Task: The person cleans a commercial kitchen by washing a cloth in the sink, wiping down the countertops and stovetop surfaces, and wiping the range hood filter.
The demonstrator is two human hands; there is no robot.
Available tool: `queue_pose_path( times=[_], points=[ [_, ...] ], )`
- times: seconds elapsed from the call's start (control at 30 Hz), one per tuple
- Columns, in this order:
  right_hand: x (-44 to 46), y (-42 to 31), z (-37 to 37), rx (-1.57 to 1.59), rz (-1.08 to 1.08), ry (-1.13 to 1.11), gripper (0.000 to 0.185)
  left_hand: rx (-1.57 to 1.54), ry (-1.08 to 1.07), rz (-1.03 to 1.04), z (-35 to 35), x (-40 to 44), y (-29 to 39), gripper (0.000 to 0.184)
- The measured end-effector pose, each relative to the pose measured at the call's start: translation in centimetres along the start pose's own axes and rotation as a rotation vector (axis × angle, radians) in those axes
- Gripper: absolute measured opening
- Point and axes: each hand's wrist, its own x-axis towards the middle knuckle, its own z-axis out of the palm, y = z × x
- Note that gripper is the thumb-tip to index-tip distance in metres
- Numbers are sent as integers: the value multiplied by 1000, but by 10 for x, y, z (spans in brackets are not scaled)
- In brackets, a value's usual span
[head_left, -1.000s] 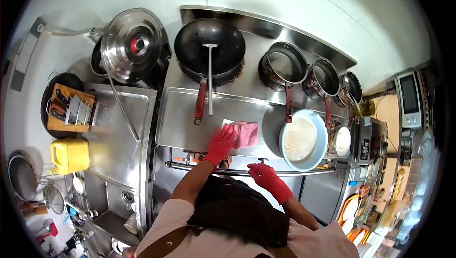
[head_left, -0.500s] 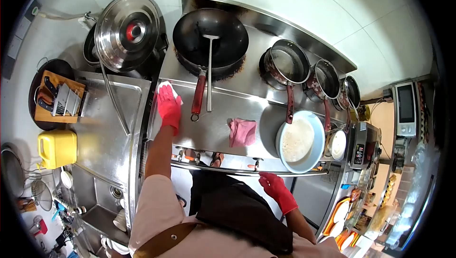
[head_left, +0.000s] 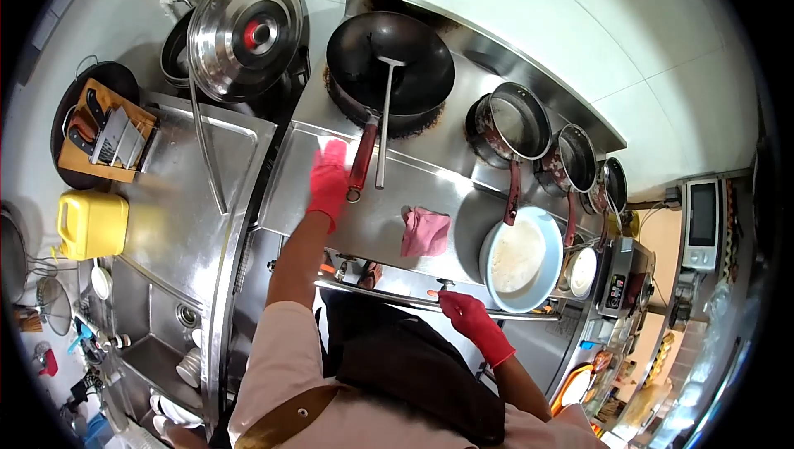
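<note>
My left hand (head_left: 329, 183), in a red rubber glove, presses a white cloth (head_left: 331, 142) on the steel counter (head_left: 372, 226), just left of the wok's red handle. My right hand (head_left: 471, 323), gloved too, hangs in front of the counter's front rail with its fingers curled; what it holds, if anything, is hidden. A folded pink cloth (head_left: 426, 231) lies on the counter between my hands. The black wok (head_left: 418, 77) holds a metal spatula (head_left: 386, 122). Right of the pink cloth stands a light blue basin (head_left: 547, 259) with cloudy liquid.
Several saucepans (head_left: 519, 122) stand at the back right. A large steel lid (head_left: 240, 23) leans at the back left. Further left are a knife rack (head_left: 116, 139), a yellow jug (head_left: 95, 224) and a sink (head_left: 161, 350). A microwave (head_left: 701, 222) is far right.
My left hand went from the pink cloth to the counter's left end with the white cloth, then moved a little right toward the wok handle. My right hand stayed near the rail.
</note>
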Motion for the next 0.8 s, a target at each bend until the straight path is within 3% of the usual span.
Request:
queue_pose_path(
  times=[0.07, 0.17, 0.2, 0.3, 0.33, 0.43, 0.47, 0.5, 0.6, 0.67, 0.73, 0.77, 0.8],
  points=[
    [-6, 15, -3, -50, -19, 65, 32, -138, 0, -139, -16, 3, -11, 80],
    [-26, 23, -14, -77, -13, 145, 31, -60, 52, -275, -26, -8, -10, 79],
    [-41, 31, -15, -55, 39, 176, 32, 50, 104, -209, -28, -24, -9, 79],
    [-68, 60, -14, 155, 217, 240, 32, 189, -90, -181, -48, -62, 16, 76],
    [-74, 74, -7, 133, 237, 283, 33, 13, -105, -205, -62, -77, 29, 74],
    [-85, 98, 8, 146, 260, 275, 33, 144, -80, -36, -71, -126, 52, 73],
    [-86, 98, 10, 167, 253, 269, 33, 101, -169, -65, -78, -137, 62, 72],
    [-85, 98, 11, 185, 248, 260, 33, 284, -257, -13, -68, -151, 65, 73],
    [-75, 93, 15, 227, 243, 237, 34, 185, -364, 54, -84, -174, 84, 78],
    [-65, 88, 14, 182, 186, 221, 33, 90, -313, 192, -90, -146, 68, 75],
    [-56, 75, 7, 108, 136, 177, 32, 30, -205, 202, -75, -106, 44, 76],
    [-51, 72, 7, 108, 155, 154, 32, -240, -194, 13, -88, -84, 47, 76],
    [-47, 66, 5, 109, 101, 162, 32, -186, -151, -41, -80, -65, 40, 76]
  ],
)
